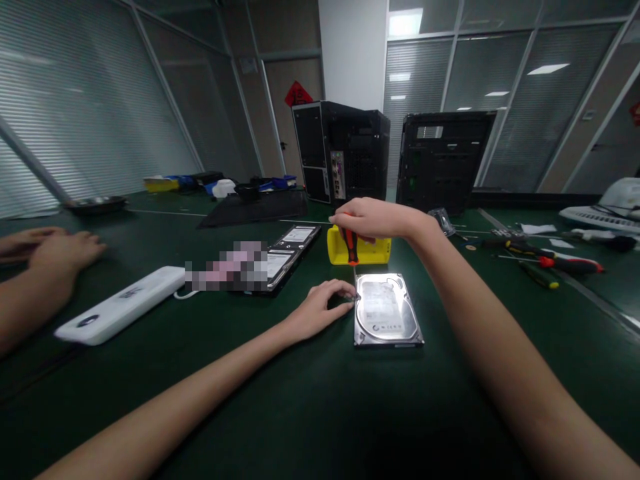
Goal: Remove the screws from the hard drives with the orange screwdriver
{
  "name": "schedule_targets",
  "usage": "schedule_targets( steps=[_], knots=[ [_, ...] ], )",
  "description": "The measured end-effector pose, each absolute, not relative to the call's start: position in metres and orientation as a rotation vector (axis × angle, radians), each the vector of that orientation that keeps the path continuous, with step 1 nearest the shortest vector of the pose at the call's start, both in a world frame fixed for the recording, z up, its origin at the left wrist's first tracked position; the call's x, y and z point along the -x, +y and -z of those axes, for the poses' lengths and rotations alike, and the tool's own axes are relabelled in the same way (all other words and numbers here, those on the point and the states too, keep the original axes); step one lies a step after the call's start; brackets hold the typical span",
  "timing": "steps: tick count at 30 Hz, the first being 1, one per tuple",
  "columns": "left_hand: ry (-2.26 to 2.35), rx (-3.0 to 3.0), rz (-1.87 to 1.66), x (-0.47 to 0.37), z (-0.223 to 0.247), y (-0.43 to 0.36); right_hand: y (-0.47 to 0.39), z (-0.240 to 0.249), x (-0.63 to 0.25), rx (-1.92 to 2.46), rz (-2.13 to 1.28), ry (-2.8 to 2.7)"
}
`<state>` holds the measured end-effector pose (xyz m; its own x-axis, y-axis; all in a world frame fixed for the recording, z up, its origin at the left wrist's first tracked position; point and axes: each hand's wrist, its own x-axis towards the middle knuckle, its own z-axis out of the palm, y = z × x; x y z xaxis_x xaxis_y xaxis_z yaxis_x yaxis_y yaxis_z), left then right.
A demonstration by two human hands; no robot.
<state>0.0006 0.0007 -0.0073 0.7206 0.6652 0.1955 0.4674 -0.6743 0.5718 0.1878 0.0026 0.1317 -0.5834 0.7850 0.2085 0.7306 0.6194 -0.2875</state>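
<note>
A silver hard drive (387,310) lies flat on the dark green table in front of me. My right hand (369,217) is above its far left corner, fingers wrapped round the red and black handle of a screwdriver (353,250). The screwdriver stands nearly upright, its shaft pointing down at the drive's left edge. Low on the table, my left hand (324,310) brings thumb and fingers together at that same edge, close to the shaft. Whatever sits between those fingertips is too small to make out. Just behind the drive is a yellow holder (370,253), partly covered by my right hand.
More drives (295,243) lie to the left, near a white power strip (125,300). Another person's hands (65,253) rest at the far left. A black computer case (350,150) and a dark case panel (443,160) stand behind. Pliers and screwdrivers (570,265) lie right.
</note>
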Motion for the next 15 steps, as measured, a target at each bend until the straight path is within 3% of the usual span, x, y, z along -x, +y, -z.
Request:
schedule_targets(
  steps=[15],
  knots=[
    [0.943,-2.459,-0.467,0.0006,0.0022,-0.0041,0.0035,-0.131,-0.1885,1.281,-0.255,-2.511]
  ],
)
